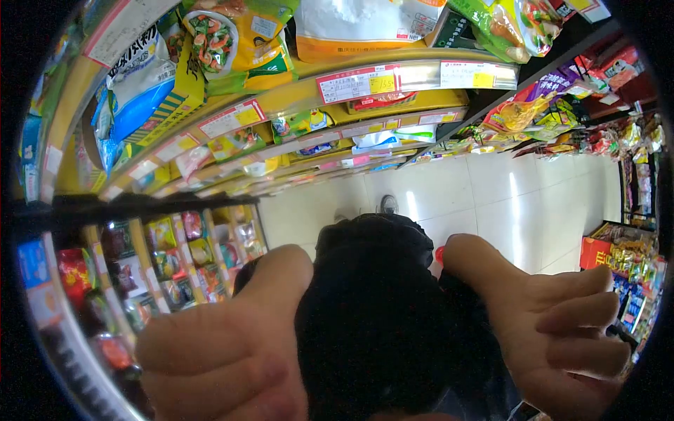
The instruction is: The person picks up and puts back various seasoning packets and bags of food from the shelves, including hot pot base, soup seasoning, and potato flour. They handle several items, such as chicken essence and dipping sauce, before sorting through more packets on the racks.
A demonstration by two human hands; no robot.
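Observation:
Close below the camera, my left hand (pixel 221 344) is at the lower left with its fingers folded in and its thumb stretched forward. My right hand (pixel 554 323) is at the lower right, fingers curled and thumb pointing forward toward the middle. Nothing shows in either hand. A small red spot (pixel 440 255) sits right by the tip of the right thumb. Between the hands is my own dark clothing (pixel 372 309), with a shoe (pixel 389 204) on the floor beyond it. The left hand overlaps the lower-left shelves in this view.
Ahead curves a tall shelf (pixel 281 91) with price tags and bagged goods, including a blue-and-white packet (pixel 144 84). More shelves of packets (pixel 175 263) stand at left. Pale floor tiles (pixel 449 186) run between the shelves. At right are hanging snacks (pixel 611 144) and a red box (pixel 595 251).

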